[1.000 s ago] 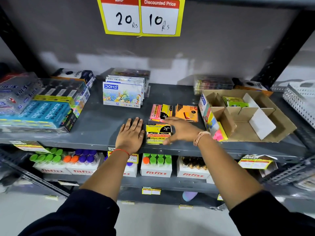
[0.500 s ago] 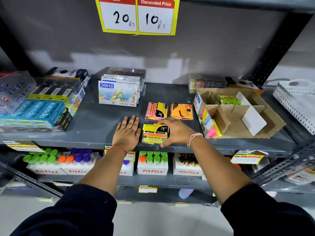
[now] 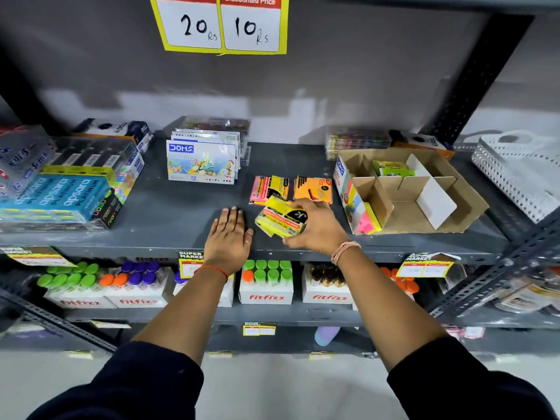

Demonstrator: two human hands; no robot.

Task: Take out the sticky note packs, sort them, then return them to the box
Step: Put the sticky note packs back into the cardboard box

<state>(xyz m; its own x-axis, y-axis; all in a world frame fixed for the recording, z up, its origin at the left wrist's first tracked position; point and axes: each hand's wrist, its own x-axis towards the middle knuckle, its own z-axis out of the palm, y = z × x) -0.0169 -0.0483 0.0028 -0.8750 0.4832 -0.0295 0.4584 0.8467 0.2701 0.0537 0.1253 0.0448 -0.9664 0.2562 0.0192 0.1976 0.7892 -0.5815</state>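
Since the earlier frame, yellow packs (image 3: 281, 218) have come up off the shelf (image 3: 169, 219), tilted, in the right hand (image 3: 318, 227), which is curled round the stack with fingers over the top and thumb underneath; they lay flat before. Left hand (image 3: 228, 237), centre of frame, rests palm-down with fingers spread on the shelf just left of the stack, holding nothing; likely a brace while the other hand works. Just behind the lifted stack, the pink and yellow packs (image 3: 268, 190) and, to their right, the orange pack (image 3: 312, 189) lie flat in separate spots, which reads as sorting by colour. Right of centre, the cardboard box (image 3: 448, 219) sits open with its dividers upright; one green pack (image 3: 392, 168) remains in a rear compartment and a pink and yellow block (image 3: 368, 222) stands at its near corner. Judgement: sorting is about done, and the lifted stack is probably headed back to the box. Further back at centre stands a pastel box (image 3: 201, 162); at the top of the frame hangs a price sign (image 3: 221, 24).
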